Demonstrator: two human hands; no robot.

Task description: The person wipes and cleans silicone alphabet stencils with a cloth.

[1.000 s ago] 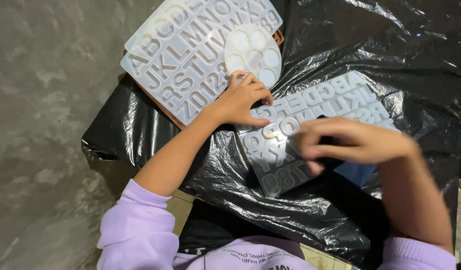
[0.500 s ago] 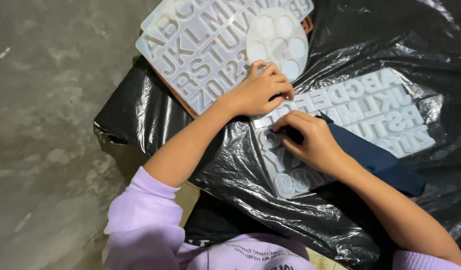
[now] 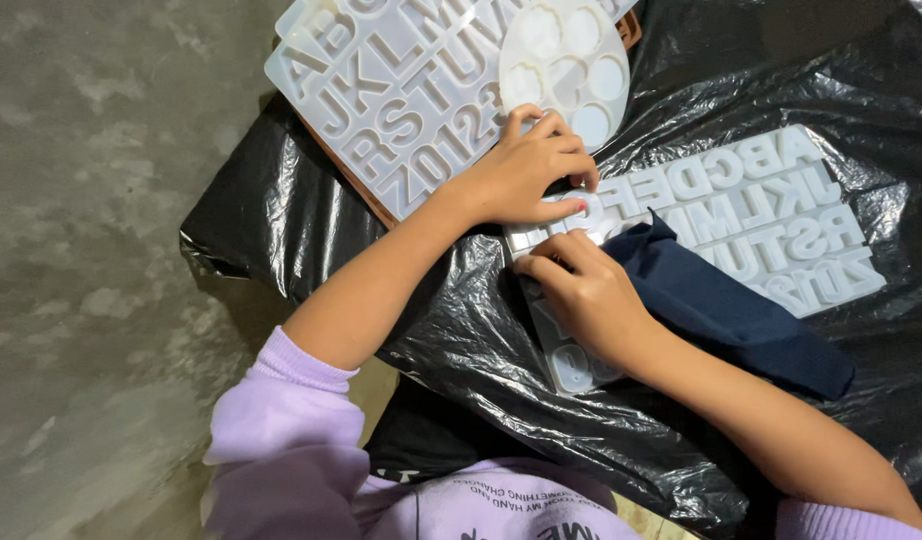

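Observation:
A clear silicone letter mould [image 3: 771, 215] lies on a black plastic sheet [image 3: 301, 240]. My left hand [image 3: 526, 170] presses down on the mould's upper left corner, fingers curled. My right hand [image 3: 586, 290] rests on the mould's left part and holds a dark blue cloth [image 3: 731, 310] against it, the cloth trailing off to the right over the mould. A second, larger letter mould [image 3: 401, 90] lies above my left hand, with a round mould of circular cavities [image 3: 566, 65] on top of it.
The black sheet covers a low surface over a grey concrete floor [image 3: 91, 250]. A brown board edge [image 3: 366, 195] shows under the larger mould. My lilac sleeves [image 3: 281, 430] fill the lower frame.
The view has moved closer. My right hand has come down from above the mould onto its left part with the blue cloth. My left hand stays on the mould's corner.

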